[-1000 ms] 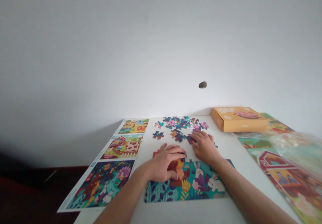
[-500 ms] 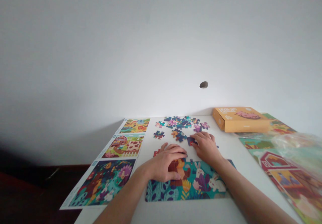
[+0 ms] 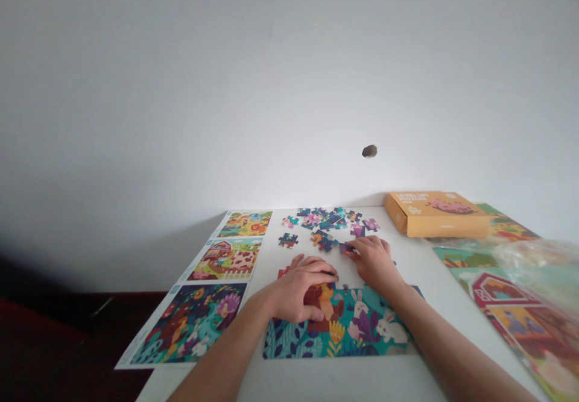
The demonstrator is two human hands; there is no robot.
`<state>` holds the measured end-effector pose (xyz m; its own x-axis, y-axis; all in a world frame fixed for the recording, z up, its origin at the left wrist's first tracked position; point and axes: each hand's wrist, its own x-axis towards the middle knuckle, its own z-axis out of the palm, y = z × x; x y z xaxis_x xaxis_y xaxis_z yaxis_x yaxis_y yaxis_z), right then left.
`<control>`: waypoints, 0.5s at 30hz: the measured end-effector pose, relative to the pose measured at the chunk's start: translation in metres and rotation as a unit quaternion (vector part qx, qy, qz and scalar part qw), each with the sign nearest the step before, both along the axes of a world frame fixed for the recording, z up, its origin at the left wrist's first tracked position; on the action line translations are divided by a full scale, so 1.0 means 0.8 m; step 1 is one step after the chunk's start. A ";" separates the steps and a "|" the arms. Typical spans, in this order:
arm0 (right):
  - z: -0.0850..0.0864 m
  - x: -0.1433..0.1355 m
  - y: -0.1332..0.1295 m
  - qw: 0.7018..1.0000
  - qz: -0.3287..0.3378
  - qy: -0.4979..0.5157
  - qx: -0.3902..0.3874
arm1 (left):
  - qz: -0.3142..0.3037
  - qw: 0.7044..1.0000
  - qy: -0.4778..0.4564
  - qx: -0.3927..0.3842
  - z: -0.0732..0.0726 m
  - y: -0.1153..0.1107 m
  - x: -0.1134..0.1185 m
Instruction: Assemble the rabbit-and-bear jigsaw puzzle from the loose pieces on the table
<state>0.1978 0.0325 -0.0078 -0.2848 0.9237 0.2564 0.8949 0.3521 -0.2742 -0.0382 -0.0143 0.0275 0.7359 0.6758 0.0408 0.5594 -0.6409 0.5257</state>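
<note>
A partly joined puzzle (image 3: 339, 336) with rabbits and leaves lies flat on the white table near its front. My left hand (image 3: 301, 290) rests on its upper left part, fingers slightly bent and apart, thumb on the brown animal. Beyond the puzzle's upper right part, my right hand (image 3: 373, 262) has its fingertips on a dark puzzle piece (image 3: 346, 249); the palm hides what lies beneath. Loose pieces (image 3: 323, 241) sit just left of that hand, and a separate one (image 3: 288, 240) lies farther left. More pieces (image 3: 330, 218) are heaped toward the wall.
A sheet with three pictures (image 3: 190, 323) lies on the left, over the table's edge. At the back right stands a yellow puzzle box (image 3: 446, 226). Clear plastic wrapping (image 3: 534, 257) covers part of another picture sheet (image 3: 506, 287) on the right. A white wall rises behind.
The camera view has shifted slightly, moving the wall hole and sheets a little in the picture. Both hands stay in nearly the same places on the puzzle and piece.
</note>
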 end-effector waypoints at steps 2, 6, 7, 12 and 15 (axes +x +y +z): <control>0.000 0.001 0.001 1.000 0.000 0.009 0.001 | -0.002 1.000 -0.002 0.000 -0.001 0.001 0.000; 0.001 0.000 0.000 1.000 -0.005 0.018 0.004 | -0.004 1.000 -0.005 0.002 -0.002 0.002 -0.002; 0.002 0.000 0.000 1.000 -0.006 0.019 0.004 | -0.003 1.000 -0.004 0.002 -0.002 0.002 -0.002; 0.005 0.001 0.000 1.000 -0.011 0.017 -0.004 | 0.003 1.000 -0.002 -0.002 -0.002 0.003 -0.003; 0.004 0.001 0.000 1.000 -0.014 0.012 -0.002 | 0.010 1.000 -0.007 -0.007 -0.004 0.004 -0.004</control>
<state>0.1986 0.0322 -0.0042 -0.2537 0.9321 0.2586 0.8974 0.3266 -0.2967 -0.0415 -0.0115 0.0245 0.7220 0.6906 0.0413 0.5640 -0.6221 0.5431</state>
